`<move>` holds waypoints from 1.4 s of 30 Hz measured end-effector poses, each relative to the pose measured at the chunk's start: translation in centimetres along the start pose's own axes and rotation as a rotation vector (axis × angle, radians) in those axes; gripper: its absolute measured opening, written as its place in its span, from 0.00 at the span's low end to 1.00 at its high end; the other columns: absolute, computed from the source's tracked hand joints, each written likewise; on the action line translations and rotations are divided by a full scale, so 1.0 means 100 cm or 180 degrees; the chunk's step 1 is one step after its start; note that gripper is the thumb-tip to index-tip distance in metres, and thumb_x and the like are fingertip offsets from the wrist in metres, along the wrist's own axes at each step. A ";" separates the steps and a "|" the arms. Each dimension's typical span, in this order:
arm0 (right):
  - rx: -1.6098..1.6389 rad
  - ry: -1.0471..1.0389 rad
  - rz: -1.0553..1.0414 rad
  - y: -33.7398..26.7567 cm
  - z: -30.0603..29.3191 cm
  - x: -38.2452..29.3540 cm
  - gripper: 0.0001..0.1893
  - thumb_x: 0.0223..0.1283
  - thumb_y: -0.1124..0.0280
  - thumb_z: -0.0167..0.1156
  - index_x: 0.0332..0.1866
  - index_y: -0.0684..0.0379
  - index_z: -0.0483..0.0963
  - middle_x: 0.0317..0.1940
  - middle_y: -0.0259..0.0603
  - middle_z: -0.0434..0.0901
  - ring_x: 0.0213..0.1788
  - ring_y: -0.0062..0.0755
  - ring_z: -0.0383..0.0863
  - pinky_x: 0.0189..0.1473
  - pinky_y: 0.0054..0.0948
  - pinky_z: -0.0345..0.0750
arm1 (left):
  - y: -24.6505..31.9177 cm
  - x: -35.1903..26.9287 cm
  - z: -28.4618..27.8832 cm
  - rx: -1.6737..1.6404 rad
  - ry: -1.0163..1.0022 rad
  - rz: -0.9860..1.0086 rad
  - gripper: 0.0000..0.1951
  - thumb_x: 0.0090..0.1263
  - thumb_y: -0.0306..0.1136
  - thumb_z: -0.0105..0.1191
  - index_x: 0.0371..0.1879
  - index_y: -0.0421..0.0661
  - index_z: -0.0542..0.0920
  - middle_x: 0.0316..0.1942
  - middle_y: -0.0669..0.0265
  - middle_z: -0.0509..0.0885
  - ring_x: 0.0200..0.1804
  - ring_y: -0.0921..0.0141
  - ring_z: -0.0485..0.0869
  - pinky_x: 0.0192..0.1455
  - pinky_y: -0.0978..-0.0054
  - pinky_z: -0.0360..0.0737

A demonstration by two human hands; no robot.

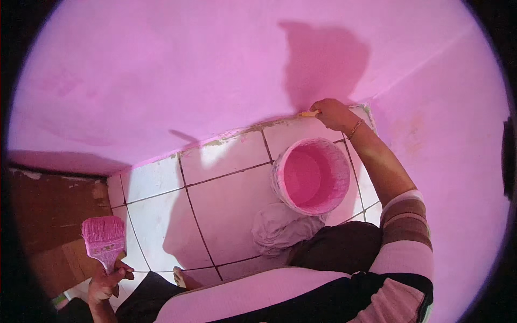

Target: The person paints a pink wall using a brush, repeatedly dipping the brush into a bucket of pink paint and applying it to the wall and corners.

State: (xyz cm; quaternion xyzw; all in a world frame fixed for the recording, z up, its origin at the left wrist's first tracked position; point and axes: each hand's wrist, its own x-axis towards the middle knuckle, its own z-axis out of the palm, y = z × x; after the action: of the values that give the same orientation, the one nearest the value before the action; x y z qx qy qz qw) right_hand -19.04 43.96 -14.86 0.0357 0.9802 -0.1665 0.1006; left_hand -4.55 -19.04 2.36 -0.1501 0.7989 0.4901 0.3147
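Observation:
At the lower left, my left hand (106, 281) grips a wide flat paintbrush (104, 236) by its handle, bristles up and coated in pink paint. My right hand (333, 115) reaches forward to the foot of the pink wall (194, 68). Its fingers hold a small yellow-orange tool (310, 114) along the joint between wall and floor; I cannot tell what kind, since my hand covers much of it. Below my right forearm stands a paint-smeared bucket (341, 173) with pink paint (301, 175) inside. Against its near side lies a crumpled pale cloth (276, 230).
White floor tiles (226, 198) with dark grout lines lie under the bucket. A second pink wall (448, 161) meets the first at a corner on the right. A brown wooden panel (56, 206) stands at the left. My bare foot (179, 277) shows near the bottom.

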 end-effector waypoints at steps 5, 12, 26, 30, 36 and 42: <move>-0.1037 -0.0032 -0.1368 0.018 0.028 0.031 0.12 0.54 0.70 0.53 0.39 0.65 0.77 0.30 0.54 0.81 0.33 0.50 0.82 0.38 0.42 0.78 | 0.006 -0.019 0.008 -0.0234 0.0208 0.0191 0.09 0.63 0.24 0.53 0.39 0.33 0.76 0.33 0.56 0.82 0.35 0.67 0.82 0.40 0.70 0.79; -0.1550 -0.1037 -0.0764 -0.096 0.000 0.036 0.10 0.47 0.74 0.53 0.30 0.67 0.80 0.34 0.59 0.80 0.40 0.56 0.81 0.45 0.44 0.77 | 0.043 -0.018 0.005 0.0109 -0.0357 -0.0162 0.09 0.62 0.18 0.55 0.40 0.35 0.77 0.34 0.59 0.83 0.40 0.70 0.82 0.48 0.73 0.78; -0.1601 -0.0749 -0.1109 -0.165 0.091 0.054 0.12 0.52 0.71 0.53 0.34 0.62 0.82 0.37 0.55 0.82 0.39 0.51 0.83 0.43 0.44 0.79 | 0.064 -0.012 -0.008 -0.0507 -0.0125 0.0390 0.05 0.65 0.22 0.54 0.36 0.35 0.81 0.31 0.62 0.83 0.37 0.73 0.81 0.43 0.74 0.77; -0.1639 -0.0838 -0.1269 -0.181 0.113 0.053 0.12 0.52 0.70 0.52 0.33 0.62 0.82 0.34 0.56 0.82 0.38 0.50 0.83 0.42 0.43 0.79 | 0.060 -0.011 -0.017 -0.0865 0.0085 0.0731 0.06 0.67 0.25 0.52 0.37 0.37 0.81 0.32 0.63 0.83 0.36 0.72 0.81 0.43 0.73 0.78; -0.0796 -0.0600 -0.1551 -0.287 0.122 0.028 0.10 0.54 0.75 0.49 0.35 0.67 0.77 0.32 0.59 0.80 0.38 0.53 0.83 0.39 0.45 0.79 | 0.061 -0.006 -0.020 -0.1038 0.0297 0.0767 0.06 0.68 0.26 0.52 0.39 0.38 0.80 0.35 0.61 0.84 0.37 0.72 0.81 0.44 0.72 0.78; 0.0591 0.0009 -0.1959 -0.373 0.138 0.016 0.12 0.56 0.74 0.48 0.42 0.63 0.76 0.35 0.58 0.80 0.38 0.54 0.81 0.41 0.44 0.78 | 0.069 -0.006 -0.017 -0.1092 0.0129 0.1032 0.06 0.67 0.27 0.53 0.39 0.38 0.80 0.36 0.62 0.83 0.37 0.72 0.81 0.44 0.72 0.78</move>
State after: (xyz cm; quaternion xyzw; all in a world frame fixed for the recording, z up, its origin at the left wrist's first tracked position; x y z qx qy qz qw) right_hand -21.94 4.29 -16.02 -0.2532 0.9258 -0.2779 0.0405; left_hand -8.52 -17.31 8.03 -0.0809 0.7238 0.6596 0.1856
